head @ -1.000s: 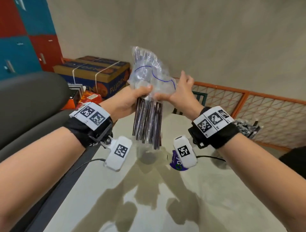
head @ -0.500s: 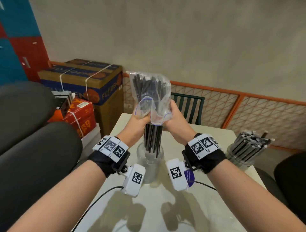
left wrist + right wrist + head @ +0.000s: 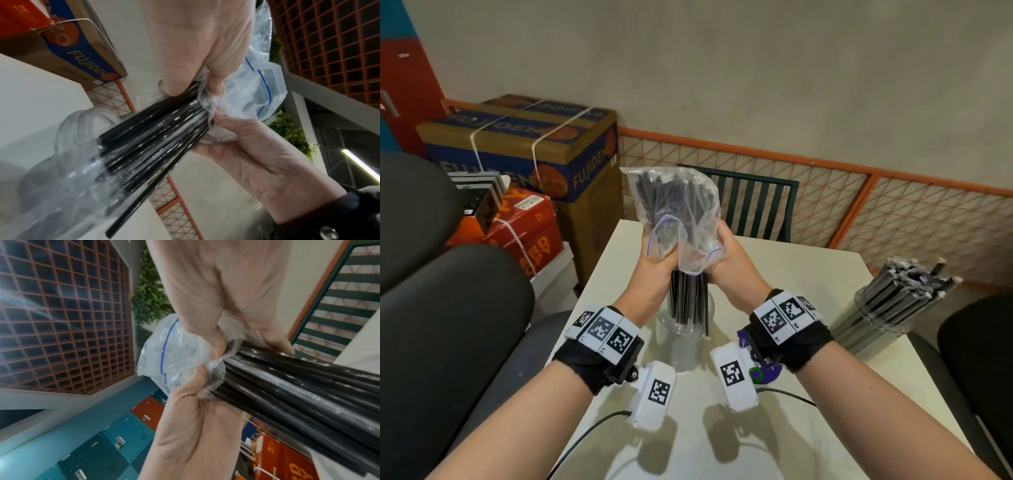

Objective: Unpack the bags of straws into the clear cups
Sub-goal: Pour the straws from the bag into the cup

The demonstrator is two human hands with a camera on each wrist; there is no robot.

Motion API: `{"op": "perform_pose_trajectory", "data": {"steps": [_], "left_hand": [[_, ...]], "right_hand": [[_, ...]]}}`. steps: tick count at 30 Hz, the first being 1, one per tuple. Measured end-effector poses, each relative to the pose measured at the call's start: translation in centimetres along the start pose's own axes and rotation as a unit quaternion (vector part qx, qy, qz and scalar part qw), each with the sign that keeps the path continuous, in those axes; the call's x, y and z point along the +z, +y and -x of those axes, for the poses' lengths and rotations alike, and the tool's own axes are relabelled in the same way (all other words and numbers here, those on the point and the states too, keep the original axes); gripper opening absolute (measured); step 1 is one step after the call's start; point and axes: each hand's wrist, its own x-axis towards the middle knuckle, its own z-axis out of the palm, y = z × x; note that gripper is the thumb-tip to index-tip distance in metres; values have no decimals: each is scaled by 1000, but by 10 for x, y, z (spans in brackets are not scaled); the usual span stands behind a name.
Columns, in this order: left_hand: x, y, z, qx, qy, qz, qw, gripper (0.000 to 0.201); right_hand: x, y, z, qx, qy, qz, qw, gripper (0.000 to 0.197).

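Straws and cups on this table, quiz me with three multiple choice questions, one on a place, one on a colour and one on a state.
1. Where is the full cup?
A. Table's right edge
B. On the chair
C. On the boxes

2. What colour are the straws sliding from the bag?
A. White
B. Black
C. Red

3. How do the hands hold the bag?
A. One hand only
B. Flat on the table
C. Both grip it, mouth down over the middle cup

Answers: 1 A, it stands at the right, packed with straws. 2 B, the bundle is black. 3 C, the left hand and right hand squeeze the bag's mouth over that cup.
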Motion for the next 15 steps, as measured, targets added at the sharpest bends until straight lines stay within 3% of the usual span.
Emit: {"op": "perform_pose_trajectory", "data": {"steps": [5, 7, 11, 15], "left_hand": [[8, 34, -4, 66, 16, 8, 998, 58], [9, 42, -6, 75, 16, 9, 997, 65], [8, 41, -1, 58, 31, 7, 998, 74], [5, 23, 6, 39, 36, -8, 999, 59]], "right_hand": [[2, -26, -10, -54, -1, -6, 999, 54], [5, -31, -12, -69, 3, -21, 997, 57], [9, -22, -12, -67, 14, -40, 997, 56], [6, 0, -3, -50, 17, -44, 998, 59]]}}
